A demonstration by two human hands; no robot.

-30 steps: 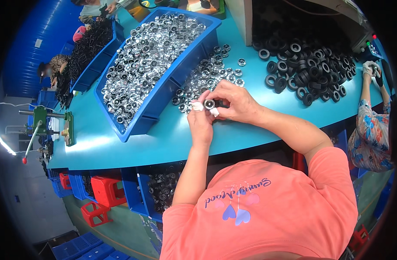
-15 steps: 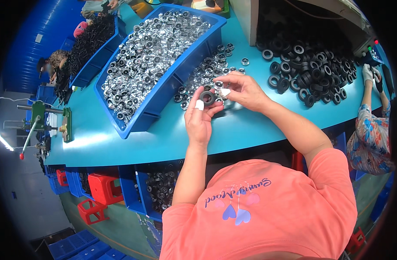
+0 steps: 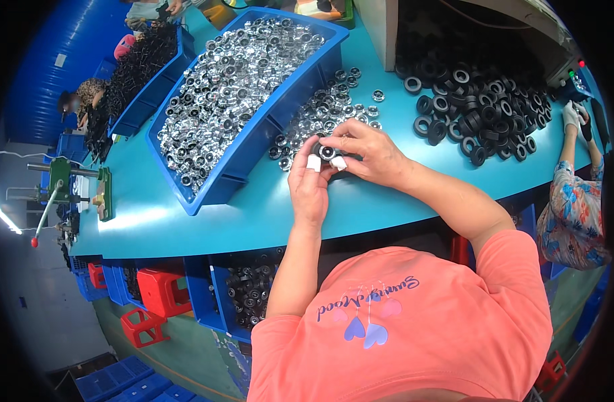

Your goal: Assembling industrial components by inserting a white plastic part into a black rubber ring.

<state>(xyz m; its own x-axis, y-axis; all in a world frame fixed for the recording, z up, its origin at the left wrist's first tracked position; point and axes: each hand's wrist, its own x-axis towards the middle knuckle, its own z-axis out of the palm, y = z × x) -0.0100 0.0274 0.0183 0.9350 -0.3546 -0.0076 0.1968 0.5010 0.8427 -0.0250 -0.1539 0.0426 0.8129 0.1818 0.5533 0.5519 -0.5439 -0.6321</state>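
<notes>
My left hand (image 3: 310, 191) is closed on a small black tyre (image 3: 318, 146), with white tape round one fingertip. My right hand (image 3: 377, 157) pinches a shiny silver wheel hub (image 3: 328, 153) against that tyre, and its thumb is taped white too. Hub and tyre are together between the fingertips of both hands; how deep the hub sits inside cannot be made out. Just beyond my fingers, loose wheel hubs (image 3: 324, 110) lie heaped on the turquoise table (image 3: 267, 224). Off to the right is a pile of black tyres (image 3: 484, 110).
A large blue bin (image 3: 257, 130) full of silver hubs stands left of my hands. Behind it, another blue bin holds black parts (image 3: 143, 70). A green hand press (image 3: 62, 184) is at the left end. Co-workers sit at the far left and right (image 3: 575, 208). Red stools (image 3: 163, 291) stand below.
My right hand has brought the silver hub left onto the tyre, and its fingers now cover part of it. The left hand stays nearly in place.
</notes>
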